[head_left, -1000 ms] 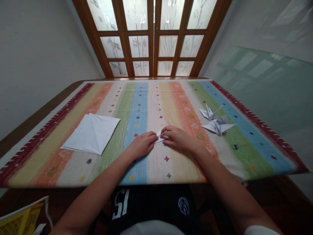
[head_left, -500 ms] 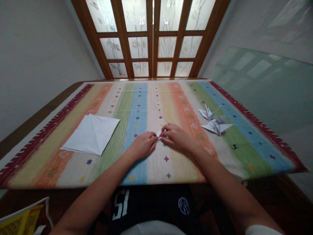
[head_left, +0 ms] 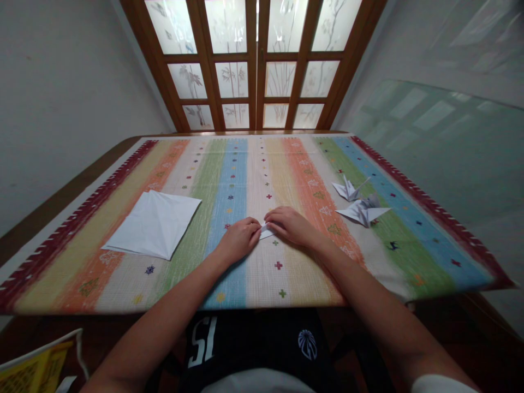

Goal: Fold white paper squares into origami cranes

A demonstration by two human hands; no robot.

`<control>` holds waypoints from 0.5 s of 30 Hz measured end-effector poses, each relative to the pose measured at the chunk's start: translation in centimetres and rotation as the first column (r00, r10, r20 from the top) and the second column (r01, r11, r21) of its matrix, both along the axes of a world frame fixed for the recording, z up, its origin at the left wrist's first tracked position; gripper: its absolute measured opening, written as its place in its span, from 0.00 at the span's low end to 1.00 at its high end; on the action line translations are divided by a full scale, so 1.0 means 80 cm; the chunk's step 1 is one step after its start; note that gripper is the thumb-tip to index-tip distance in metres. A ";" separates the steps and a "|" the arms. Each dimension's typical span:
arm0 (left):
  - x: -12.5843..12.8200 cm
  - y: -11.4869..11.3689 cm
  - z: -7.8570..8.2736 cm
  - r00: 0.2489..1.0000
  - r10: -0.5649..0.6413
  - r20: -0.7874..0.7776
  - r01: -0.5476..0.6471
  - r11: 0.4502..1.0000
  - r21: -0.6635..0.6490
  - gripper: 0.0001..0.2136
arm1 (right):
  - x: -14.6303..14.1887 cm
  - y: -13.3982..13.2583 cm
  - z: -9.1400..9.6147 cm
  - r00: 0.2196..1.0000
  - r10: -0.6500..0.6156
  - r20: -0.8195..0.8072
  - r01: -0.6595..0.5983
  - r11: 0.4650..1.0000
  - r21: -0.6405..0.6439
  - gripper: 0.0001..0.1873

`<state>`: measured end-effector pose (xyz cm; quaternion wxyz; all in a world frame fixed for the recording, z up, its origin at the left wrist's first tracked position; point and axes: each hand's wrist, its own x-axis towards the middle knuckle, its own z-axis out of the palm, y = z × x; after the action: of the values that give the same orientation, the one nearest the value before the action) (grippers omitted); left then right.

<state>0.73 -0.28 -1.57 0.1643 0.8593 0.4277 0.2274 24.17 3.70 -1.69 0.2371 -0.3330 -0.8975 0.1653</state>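
Observation:
Between my two hands lies a small folded piece of white paper (head_left: 266, 232), low over the striped tablecloth and mostly covered by fingers. My left hand (head_left: 241, 238) pinches its left end, the fingers curled together. On its right side my right hand (head_left: 291, 225) grips the paper from above, thumb and fingers bent inward. Only a narrow white strip shows between the fingertips; its other folds are hidden.
A stack of white paper sheets (head_left: 153, 224) rests on the left. Two folded paper cranes, one nearer (head_left: 364, 211) and one farther (head_left: 347, 189), stand on the right. The striped tablecloth (head_left: 196, 273) covers the table. A yellow basket (head_left: 35, 371) sits below the table, lower left.
My fingers have shifted slightly on the folded paper, and a flatter white strip now shows between them. My right hand's fingers have drawn lower. The sheets and cranes have stayed put.

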 end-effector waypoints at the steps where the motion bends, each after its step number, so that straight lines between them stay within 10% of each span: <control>1: 0.000 0.000 -0.001 0.999 0.025 0.022 -0.025 1.000 -0.016 0.11 | 0.000 0.001 -0.001 1.000 -0.008 -0.001 0.008 1.000 -0.007 0.08; 15: 0.006 -0.003 0.004 0.992 0.081 0.100 -0.066 0.987 -0.146 0.13 | 0.001 -0.006 0.007 0.973 -0.040 -0.225 -0.007 0.979 -0.203 0.03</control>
<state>1.17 -0.50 -1.25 0.2390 0.8157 0.4651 0.2473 24.28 3.19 -1.17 0.3049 -0.3417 -0.8400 0.2911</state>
